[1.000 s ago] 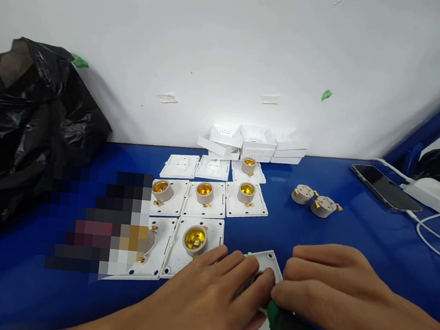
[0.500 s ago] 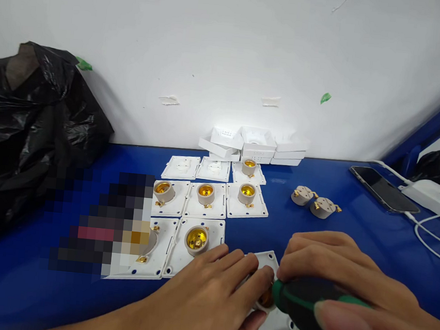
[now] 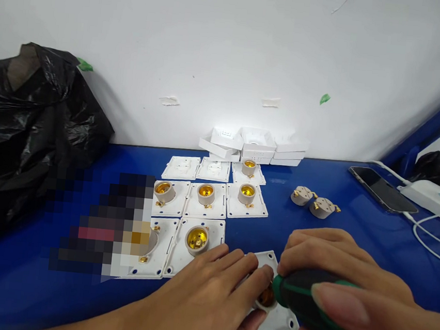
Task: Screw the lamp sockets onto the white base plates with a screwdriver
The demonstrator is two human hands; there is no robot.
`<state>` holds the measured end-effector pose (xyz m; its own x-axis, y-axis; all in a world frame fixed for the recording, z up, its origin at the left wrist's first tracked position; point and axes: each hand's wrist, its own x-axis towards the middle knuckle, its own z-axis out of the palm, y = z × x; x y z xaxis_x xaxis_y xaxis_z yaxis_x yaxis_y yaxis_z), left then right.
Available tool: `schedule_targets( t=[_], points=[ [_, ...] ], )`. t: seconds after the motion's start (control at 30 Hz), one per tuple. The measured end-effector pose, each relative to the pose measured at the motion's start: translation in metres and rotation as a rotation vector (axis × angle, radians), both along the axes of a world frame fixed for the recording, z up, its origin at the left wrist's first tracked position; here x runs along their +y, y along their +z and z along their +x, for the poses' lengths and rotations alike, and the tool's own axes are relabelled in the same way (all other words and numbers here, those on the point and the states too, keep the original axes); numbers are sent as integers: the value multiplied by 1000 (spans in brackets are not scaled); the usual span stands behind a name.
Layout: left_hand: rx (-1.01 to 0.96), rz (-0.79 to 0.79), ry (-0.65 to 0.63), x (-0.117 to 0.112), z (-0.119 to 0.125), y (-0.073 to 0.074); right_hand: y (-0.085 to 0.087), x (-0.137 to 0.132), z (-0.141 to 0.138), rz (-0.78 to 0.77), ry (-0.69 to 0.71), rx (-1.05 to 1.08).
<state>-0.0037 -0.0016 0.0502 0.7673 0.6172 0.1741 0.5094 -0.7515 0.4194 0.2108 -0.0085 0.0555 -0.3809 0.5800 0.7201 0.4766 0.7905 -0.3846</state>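
My left hand [image 3: 207,298] rests over a white square plate [image 3: 278,323] with a brass-lined lamp socket [image 3: 267,296], its fingers curled round the socket to steady it. My right hand [image 3: 348,291] is closed on a green and black screwdriver handle [image 3: 308,303], whose front end points into the socket; the tip is hidden. Both hands are at the near edge of the blue table [image 3: 315,231].
Several white plates with brass sockets [image 3: 204,200] lie in rows behind my hands. Two loose sockets [image 3: 315,201] sit to the right. White boxes [image 3: 255,145] stack at the wall. A black bag [image 3: 28,131] stands left. A phone [image 3: 383,188] and power strip [image 3: 434,198] lie at the right.
My right hand has rolled over, bringing the screwdriver handle up into full view. The plate has shifted slightly under my hands. My left hand has stayed on the socket.
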Motion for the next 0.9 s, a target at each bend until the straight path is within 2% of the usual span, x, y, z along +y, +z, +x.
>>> schedule_targets(
  t=[0.2, 0.33, 0.47, 0.6, 0.63, 0.7, 0.8, 0.9],
  points=[
    [35, 47, -19, -1, 0, -3, 6, 3, -8, 18, -3, 3],
    [74, 40, -5, -1, 0, -2, 4, 2, -7, 51, 55, 3],
    [62, 16, -29, 1, 0, -1, 3, 2, -2, 32, 25, -4],
    [55, 16, -38, 1, 0, -1, 7, 5, 2, 38, 135, -150],
    [53, 19, -37, 1, -1, -1, 7, 5, 2, 26, 123, -172],
    [49, 19, -29, 0, -1, 0, 6, 4, 0, 68, 74, -54],
    [72, -6, -25, 0, -1, 1, 4, 4, -1, 78, 34, -52],
    [116, -20, -41, 1, -1, 3, 6, 7, 0, 146, 142, -118]
  ],
)
